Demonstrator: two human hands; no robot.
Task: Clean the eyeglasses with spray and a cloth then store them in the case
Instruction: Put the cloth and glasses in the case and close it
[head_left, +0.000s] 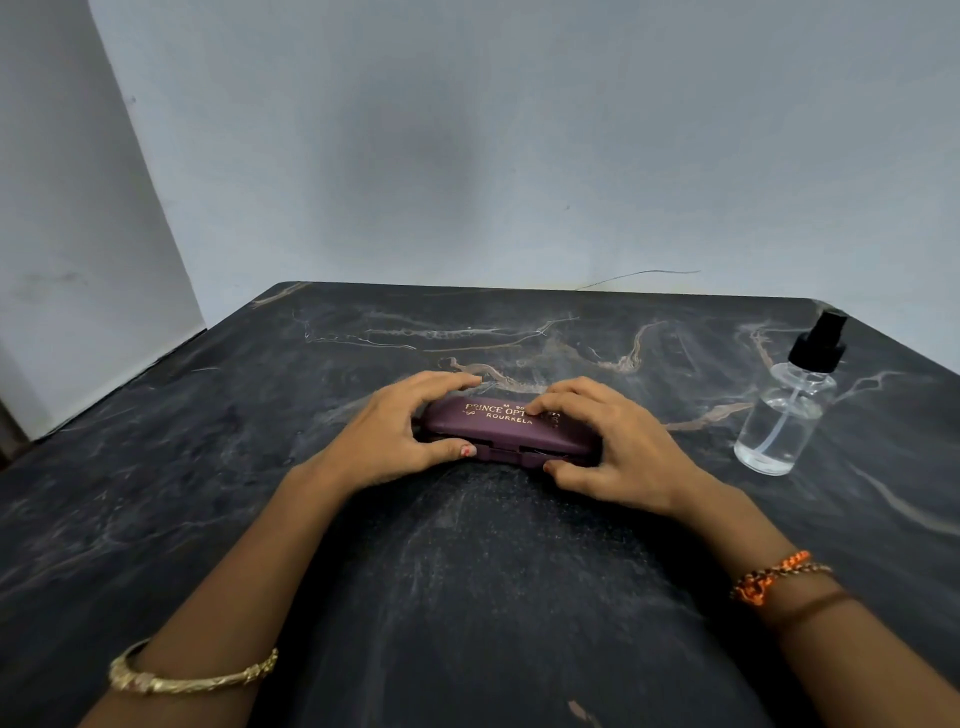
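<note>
Right, I have both hands on the maroon eyeglass case (511, 428), which lies shut, or very nearly so, on the dark marble table (467, 597) straight ahead of me. My left hand (400, 431) cups its left end, fingers over the lid and thumb on the front edge; my right hand (613, 441) does the same at the other end, thumb by the hinge strip. The glasses and cloth are nowhere in sight (inside the case, I would guess, though I cannot tell). The spray bottle (787, 410) stands upright to the right, well apart from my hands. The risk I see: a stiff lid could spring or the case could skid on the smooth stone, and a jerk of my right hand might topple the bottle.
</note>
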